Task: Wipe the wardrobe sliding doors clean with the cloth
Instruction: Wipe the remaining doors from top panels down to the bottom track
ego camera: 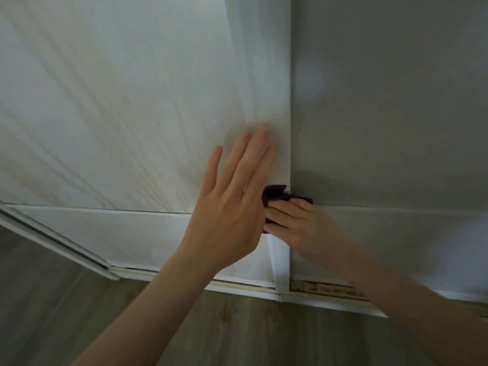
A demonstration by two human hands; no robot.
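Note:
Two sliding wardrobe doors fill the view: a pale wood-grain door (118, 114) on the left and a plain grey door (390, 114) on the right, meeting at a vertical edge. My left hand (232, 196) lies flat with straight fingers against the pale door near that edge. Just to its right, my right hand (298, 223) grips a dark purple cloth (277, 195) and holds it against the doors where they meet, low down. Most of the cloth is hidden under my fingers and behind my left hand.
The bottom rail of the doors (237, 286) runs across below my hands, with yellowish dirt in the track (324, 288) on the right. A white frame strip (52, 241) angles off at the left. Grey wood-look floor (237, 334) lies below.

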